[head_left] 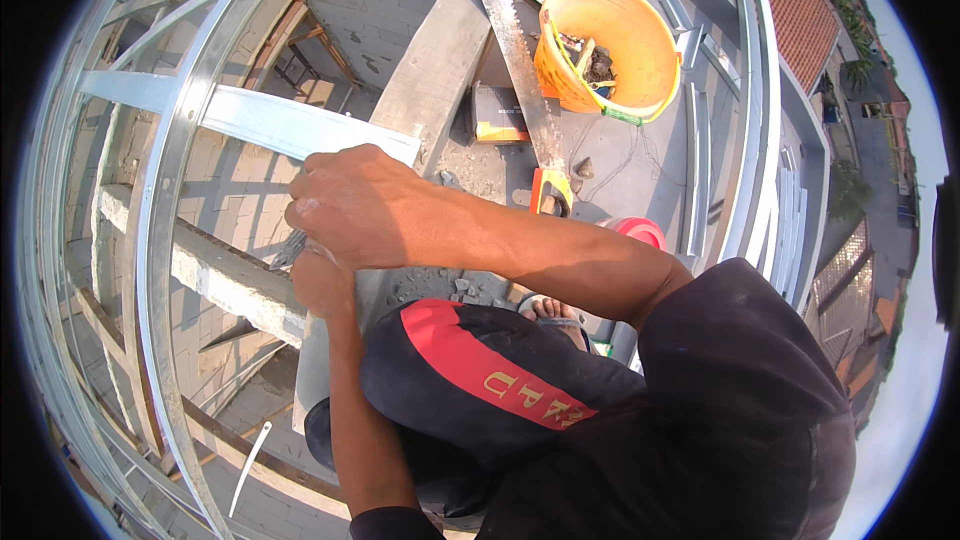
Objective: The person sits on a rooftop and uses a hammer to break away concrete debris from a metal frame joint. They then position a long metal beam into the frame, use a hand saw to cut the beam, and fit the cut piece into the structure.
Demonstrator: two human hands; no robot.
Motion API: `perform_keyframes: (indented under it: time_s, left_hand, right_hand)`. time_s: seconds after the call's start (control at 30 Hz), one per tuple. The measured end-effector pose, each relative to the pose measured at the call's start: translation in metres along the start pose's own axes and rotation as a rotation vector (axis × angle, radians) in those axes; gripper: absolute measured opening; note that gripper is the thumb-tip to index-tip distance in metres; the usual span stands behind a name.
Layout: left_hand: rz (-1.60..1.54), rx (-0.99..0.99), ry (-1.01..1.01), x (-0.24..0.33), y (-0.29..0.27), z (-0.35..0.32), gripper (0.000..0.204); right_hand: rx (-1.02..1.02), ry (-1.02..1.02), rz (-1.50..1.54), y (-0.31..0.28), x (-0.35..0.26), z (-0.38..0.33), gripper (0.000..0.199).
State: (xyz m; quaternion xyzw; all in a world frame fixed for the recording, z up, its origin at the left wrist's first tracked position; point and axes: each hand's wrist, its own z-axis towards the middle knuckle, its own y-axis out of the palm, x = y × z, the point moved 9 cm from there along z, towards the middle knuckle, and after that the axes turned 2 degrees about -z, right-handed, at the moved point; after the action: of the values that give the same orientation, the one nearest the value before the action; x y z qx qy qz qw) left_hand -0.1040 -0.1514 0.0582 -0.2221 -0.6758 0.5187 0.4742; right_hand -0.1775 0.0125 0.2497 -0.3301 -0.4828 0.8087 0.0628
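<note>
Right hand [358,202] curls against left hand [323,282]; what they hold, I cannot tell. A metal channel [300,125] lies just beyond, a handsaw [520,70] farther right.

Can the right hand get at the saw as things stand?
Probably yes: the saw handle shows beside the right forearm, nothing seen lying on it, though the right hand is beside the left hand.

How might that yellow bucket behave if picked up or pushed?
The yellow bucket is probably light for its size: the scraps seem to fill only its bottom. Its thin, plastic-looking wall may flex. It seems narrower at the base, so a push near the rim could tip it.
</note>
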Motion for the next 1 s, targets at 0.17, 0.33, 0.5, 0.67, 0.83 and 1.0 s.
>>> perform_keyframes:
  time_s: [0.17, 0.33, 0.5, 0.67, 0.83, 1.0]
  left_hand:
    - [0.033, 0.024, -0.079, 0.037, -0.004, -0.001, 0.036]
    - [0.06, 0.027, -0.083, 0.025, -0.005, 0.003, 0.037]
    - [0.099, 0.024, -0.11, 0.027, -0.009, 0.001, 0.039]
    - [0.084, 0.018, -0.099, 0.029, 0.004, -0.001, 0.039]
    - [0.054, 0.052, -0.081, 0.029, 0.002, -0.001, 0.04]
    - [0.108, 0.034, -0.157, 0.027, -0.016, -0.002, 0.04]
  right_hand:
    - [-0.434, 0.659, 0.13, 0.054, 0.081, -0.23, 0.029]
    - [-0.385, 0.714, 0.027, 0.134, 0.1, -0.326, 0.031]
    - [0.052, 0.979, -0.122, 0.079, 0.144, -0.349, 0.052]
    - [-0.037, 0.968, -0.252, 0.107, 0.162, -0.37, 0.046]
    - [0.147, 0.871, -0.133, 0.093, 0.153, -0.37, 0.032]
    - [0.475, 1.071, 0.14, 0.012, 0.095, -0.362, 0.024]
